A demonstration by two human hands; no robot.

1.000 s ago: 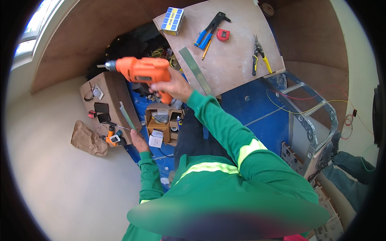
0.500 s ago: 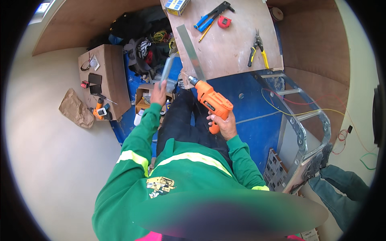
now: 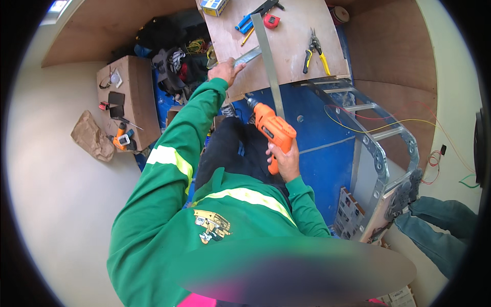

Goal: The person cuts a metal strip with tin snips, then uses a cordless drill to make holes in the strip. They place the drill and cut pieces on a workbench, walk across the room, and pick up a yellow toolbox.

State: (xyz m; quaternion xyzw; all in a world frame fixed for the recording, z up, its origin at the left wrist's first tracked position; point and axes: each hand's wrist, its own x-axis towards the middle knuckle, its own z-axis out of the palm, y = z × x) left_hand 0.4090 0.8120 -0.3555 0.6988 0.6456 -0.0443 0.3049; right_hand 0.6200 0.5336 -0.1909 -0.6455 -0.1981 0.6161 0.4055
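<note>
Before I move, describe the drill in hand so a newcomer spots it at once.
Start at the pale wooden worktop at the top. Below its near edge, over the blue floor, the right hand grips the orange drill, which points toward that edge. Unlike the other orange tool, lying far left by the brown paper bag, it is held.

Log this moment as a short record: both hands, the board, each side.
Left hand: holds a short metal strip over the wooden board; contact unclear
Right hand: grips an orange drill by its handle
On board: long metal strip reaching past the near edge, blue-handled tool, red tape measure, pencil, snips
Left side: brown paper bag
Right side: metal ladder
</note>
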